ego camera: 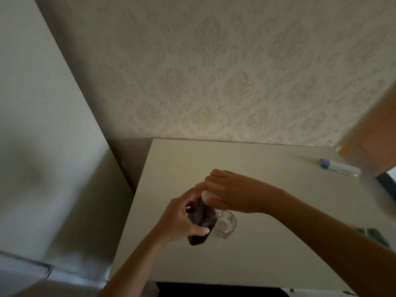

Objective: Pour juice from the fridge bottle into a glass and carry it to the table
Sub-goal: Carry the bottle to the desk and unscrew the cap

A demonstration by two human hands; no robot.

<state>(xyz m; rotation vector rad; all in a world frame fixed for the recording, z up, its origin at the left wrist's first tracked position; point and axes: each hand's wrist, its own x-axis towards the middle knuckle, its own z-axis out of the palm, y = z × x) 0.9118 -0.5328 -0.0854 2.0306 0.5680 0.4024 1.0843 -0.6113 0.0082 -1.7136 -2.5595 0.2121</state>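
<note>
A small bottle of dark red juice (201,219) stands on the pale counter (267,232). My left hand (182,219) wraps around the bottle's body. My right hand (233,194) comes from the right and closes over the bottle's white cap (208,195). Directly to the right of the bottle, touching or nearly touching it, stands a clear, empty glass (226,226). My right wrist partly covers the glass's far rim.
A white fridge (49,168) stands to the left of the counter, with a narrow gap between them. A white tube with a lilac cap (339,167) lies at the counter's back right. A brown wooden cabinet edge (370,144) hangs at the right. Patterned wallpaper runs behind.
</note>
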